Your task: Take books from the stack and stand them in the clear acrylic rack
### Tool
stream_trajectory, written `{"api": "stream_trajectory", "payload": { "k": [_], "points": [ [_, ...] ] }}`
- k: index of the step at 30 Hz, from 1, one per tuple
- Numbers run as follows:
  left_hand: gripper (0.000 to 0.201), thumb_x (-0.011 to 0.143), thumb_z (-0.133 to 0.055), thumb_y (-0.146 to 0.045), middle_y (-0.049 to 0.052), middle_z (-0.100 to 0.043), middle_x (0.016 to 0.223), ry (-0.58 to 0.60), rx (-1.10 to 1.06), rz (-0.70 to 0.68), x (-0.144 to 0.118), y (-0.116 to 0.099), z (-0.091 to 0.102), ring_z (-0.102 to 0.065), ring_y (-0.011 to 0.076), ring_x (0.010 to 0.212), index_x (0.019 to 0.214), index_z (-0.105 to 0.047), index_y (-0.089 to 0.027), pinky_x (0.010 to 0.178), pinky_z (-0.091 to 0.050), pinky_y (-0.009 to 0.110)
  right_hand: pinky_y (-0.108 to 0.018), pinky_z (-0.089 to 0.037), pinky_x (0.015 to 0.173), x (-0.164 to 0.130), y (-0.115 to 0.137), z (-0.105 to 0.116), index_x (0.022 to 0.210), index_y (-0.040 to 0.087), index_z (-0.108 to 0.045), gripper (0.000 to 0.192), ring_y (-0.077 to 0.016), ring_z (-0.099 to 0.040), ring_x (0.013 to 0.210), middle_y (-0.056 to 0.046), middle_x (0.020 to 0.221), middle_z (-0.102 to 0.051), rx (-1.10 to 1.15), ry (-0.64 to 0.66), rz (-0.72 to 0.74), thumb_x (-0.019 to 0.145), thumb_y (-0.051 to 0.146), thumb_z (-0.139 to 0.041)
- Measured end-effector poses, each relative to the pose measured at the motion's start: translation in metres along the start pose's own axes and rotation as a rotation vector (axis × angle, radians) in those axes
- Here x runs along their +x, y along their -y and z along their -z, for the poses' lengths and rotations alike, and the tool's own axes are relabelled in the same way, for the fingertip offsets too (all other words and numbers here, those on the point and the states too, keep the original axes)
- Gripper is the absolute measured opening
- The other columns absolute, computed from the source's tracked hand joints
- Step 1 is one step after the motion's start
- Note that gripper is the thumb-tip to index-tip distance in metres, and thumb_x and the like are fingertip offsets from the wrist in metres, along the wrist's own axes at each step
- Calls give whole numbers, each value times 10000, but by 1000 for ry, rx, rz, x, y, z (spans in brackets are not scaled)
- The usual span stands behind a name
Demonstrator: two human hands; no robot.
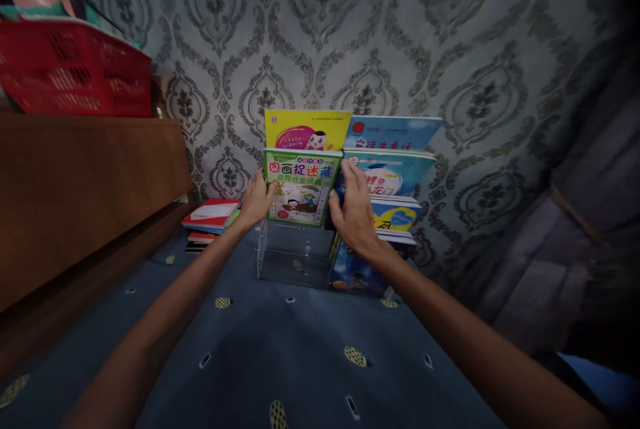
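My left hand (256, 200) and my right hand (354, 208) grip the two side edges of a green children's book (301, 186), held upright over the clear acrylic tiered stand (294, 257) on the blue carpet. Behind it in the stand's left column a yellow book (306, 129) stands upright. The right column holds several blue books (395, 172) stepped one above another; the lowest dark blue one (353, 270) sits by my right wrist.
A small pile of red and white books (210, 217) lies on the carpet left of the stand. A wooden cabinet (85, 189) on the left carries a red plastic basket (75, 68). Patterned wallpaper backs the stand; a dark curtain (575, 216) hangs at right.
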State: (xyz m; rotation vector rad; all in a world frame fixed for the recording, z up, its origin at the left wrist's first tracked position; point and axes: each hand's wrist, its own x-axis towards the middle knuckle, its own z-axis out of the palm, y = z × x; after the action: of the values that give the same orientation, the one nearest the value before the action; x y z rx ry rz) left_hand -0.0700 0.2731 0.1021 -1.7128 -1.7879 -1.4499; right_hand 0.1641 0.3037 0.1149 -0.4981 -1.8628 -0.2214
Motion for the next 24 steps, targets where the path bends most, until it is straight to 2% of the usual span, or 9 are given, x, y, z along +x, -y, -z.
{"api": "stream_trajectory", "payload": {
  "k": [4,6,12,18,24],
  "points": [
    [214,974,-460,-298,139,-681,1110,45,83,56,11,-1,2,-602,301,1104,1103,-571,-169,965,-463,416,-592,-359,1164,-3,3,-6,1476,181,-424,545,-319,-394,1421,-173,1508,-434,21,53,11,932,188,-414],
    [220,993,-425,-318,120,-697,1037,79,117,100,17,-3,2,-622,288,1042,1029,-595,-182,923,-474,395,-601,-370,1152,-5,2,-10,1448,177,-466,521,-325,-424,1400,-180,1486,-465,35,88,12,929,191,-420],
    [224,1001,-408,-314,130,-698,1041,83,133,174,27,-4,-2,-653,284,1001,1077,-570,-180,841,-485,358,-574,-396,1148,-10,-5,-19,1403,173,-531,492,-314,-469,1375,-172,1437,-528,89,144,-38,921,207,-435],
    [167,983,-447,-337,103,-693,932,47,51,124,27,3,-6,-660,287,965,982,-565,-219,847,-486,372,-573,-404,1143,-16,-11,-26,1388,151,-543,492,-319,-485,1369,-192,1447,-523,104,188,-84,912,218,-438],
    [161,970,-455,-336,117,-694,932,61,37,139,29,5,-6,-660,303,958,948,-560,-216,860,-487,402,-562,-414,1140,-23,-16,-30,1369,158,-558,485,-315,-498,1363,-181,1442,-528,114,192,-107,901,225,-450]
  ]
}}
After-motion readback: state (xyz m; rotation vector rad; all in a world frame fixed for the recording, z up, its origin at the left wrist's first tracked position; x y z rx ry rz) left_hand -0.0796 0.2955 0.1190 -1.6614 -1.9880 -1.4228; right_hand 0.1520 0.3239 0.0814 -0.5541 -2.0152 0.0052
